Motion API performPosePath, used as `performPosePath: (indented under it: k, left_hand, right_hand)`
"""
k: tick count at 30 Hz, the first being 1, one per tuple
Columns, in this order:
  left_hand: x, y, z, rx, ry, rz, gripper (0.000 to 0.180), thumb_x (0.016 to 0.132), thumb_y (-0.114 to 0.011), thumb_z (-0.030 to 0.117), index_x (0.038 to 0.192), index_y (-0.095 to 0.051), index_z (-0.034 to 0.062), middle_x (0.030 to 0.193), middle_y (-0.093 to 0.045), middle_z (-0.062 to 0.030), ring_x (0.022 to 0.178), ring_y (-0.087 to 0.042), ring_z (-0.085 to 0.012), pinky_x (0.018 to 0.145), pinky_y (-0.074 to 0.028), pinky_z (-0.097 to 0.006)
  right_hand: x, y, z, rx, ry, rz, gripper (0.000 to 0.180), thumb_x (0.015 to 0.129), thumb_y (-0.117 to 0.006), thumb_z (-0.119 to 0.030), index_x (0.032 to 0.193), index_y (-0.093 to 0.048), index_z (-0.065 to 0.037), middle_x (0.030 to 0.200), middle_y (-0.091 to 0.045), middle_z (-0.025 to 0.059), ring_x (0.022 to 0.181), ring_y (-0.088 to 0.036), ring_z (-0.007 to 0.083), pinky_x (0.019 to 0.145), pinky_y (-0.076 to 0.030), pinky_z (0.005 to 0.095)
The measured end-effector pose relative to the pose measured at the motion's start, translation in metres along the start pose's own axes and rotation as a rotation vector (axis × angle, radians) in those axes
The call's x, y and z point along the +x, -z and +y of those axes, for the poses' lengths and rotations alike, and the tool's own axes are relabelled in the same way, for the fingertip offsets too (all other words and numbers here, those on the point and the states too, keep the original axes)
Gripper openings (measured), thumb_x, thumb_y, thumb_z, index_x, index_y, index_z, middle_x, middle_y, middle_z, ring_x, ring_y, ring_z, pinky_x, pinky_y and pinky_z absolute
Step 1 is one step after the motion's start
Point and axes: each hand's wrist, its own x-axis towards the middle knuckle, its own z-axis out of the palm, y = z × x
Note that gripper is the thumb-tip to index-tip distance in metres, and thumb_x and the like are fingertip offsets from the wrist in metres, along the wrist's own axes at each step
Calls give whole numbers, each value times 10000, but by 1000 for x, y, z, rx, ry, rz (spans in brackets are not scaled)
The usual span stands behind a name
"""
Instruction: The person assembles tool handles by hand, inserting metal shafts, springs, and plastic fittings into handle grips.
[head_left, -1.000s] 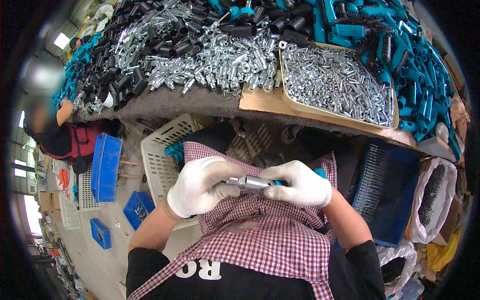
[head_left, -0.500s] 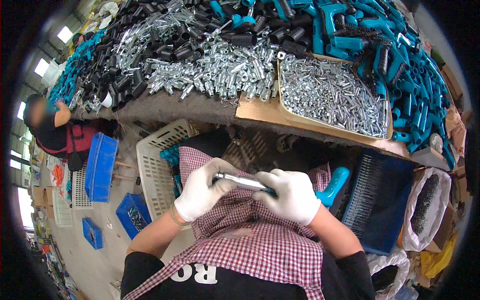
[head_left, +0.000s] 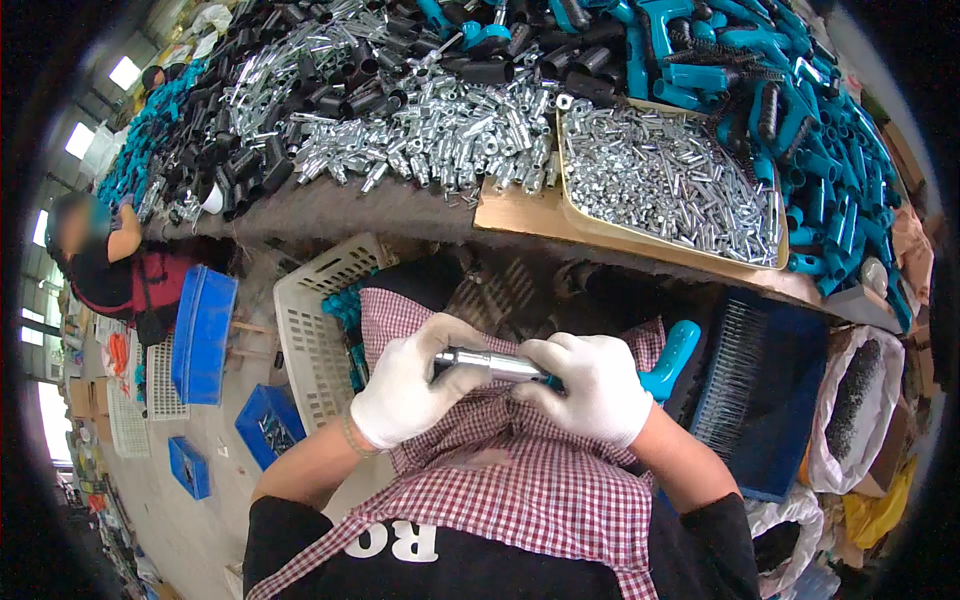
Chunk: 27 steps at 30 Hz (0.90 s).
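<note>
Both of my gloved hands hold one tool over my checked apron [head_left: 520, 500]. My left hand [head_left: 405, 395] is closed, thumb and fingers round the left end of its shiny metal cylinder [head_left: 512, 368]; a dark tip shows at that end. My right hand [head_left: 595, 390] wraps the teal body, hiding most of it. Past that hand the curved teal handle [head_left: 676, 360] sticks out to the right and upward. The tool lies roughly level, and its joint between metal and teal is partly covered by my right fingers.
Ahead, the bench carries heaps of metal fittings [head_left: 430, 140], black sleeves [head_left: 350, 95] and teal handles [head_left: 830, 190]. A tray [head_left: 785, 240] of small metal pins sits at its edge. Crates [head_left: 300, 330] and blue bins [head_left: 205, 340] stand left, a dark blue box [head_left: 770, 430] right. Another person [head_left: 110, 250] works far left.
The metal cylinder has turned slightly and tilts down a little more to the right. Both hands keep their hold, and the view has shifted slightly.
</note>
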Motion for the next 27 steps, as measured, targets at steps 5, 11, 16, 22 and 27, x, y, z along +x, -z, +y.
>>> performPosePath:
  k: [5, 11, 16, 22, 27]
  left_hand:
    - [8, 14, 9, 44, -487, -98, 204, 818, -727, 202, 954, -646, 75, 746, -638, -78, 637, -655, -276, 546, -507, -345]
    - [11, 10, 5, -19, -595, -94, 155, 795, -733, 141, 914, -646, 94, 687, -611, -50, 601, -636, -258, 518, -499, -348]
    - [15, -27, -33, -310, -18, 249, 126, 924, -581, 134, 937, -571, 9, 741, -550, -8, 611, -514, -108, 570, -451, -275]
    - [52, 23, -53, -353, 105, 324, 186, 925, -612, 236, 932, -586, 52, 734, -548, 21, 578, -445, -44, 507, -381, -216]
    - [108, 69, -77, 630, -229, 598, 179, 885, -625, 173, 1025, -636, 61, 917, -653, -113, 861, -638, -291, 779, -504, -392]
  right_hand:
    - [3, 10, 15, 544, 39, -357, 429, 830, -693, -412, 993, -690, -15, 830, -684, 178, 731, -667, 310, 676, -519, 366]
    - [11, 10, 23, 680, -34, -515, 474, 839, -703, -422, 1073, -688, -11, 865, -697, 174, 768, -672, 215, 722, -521, 337]
    - [18, -12, -3, -228, -48, -57, 318, 788, -723, -334, 948, -653, -69, 742, -640, 121, 691, -665, 300, 615, -524, 392]
    - [26, -30, 7, -346, -81, 122, 297, 761, -741, -324, 904, -623, -92, 693, -605, 100, 577, -630, 278, 514, -489, 394]
    - [28, -27, 8, -172, -103, 158, 321, 754, -757, -324, 954, -668, -90, 730, -633, 115, 622, -647, 293, 551, -502, 397]
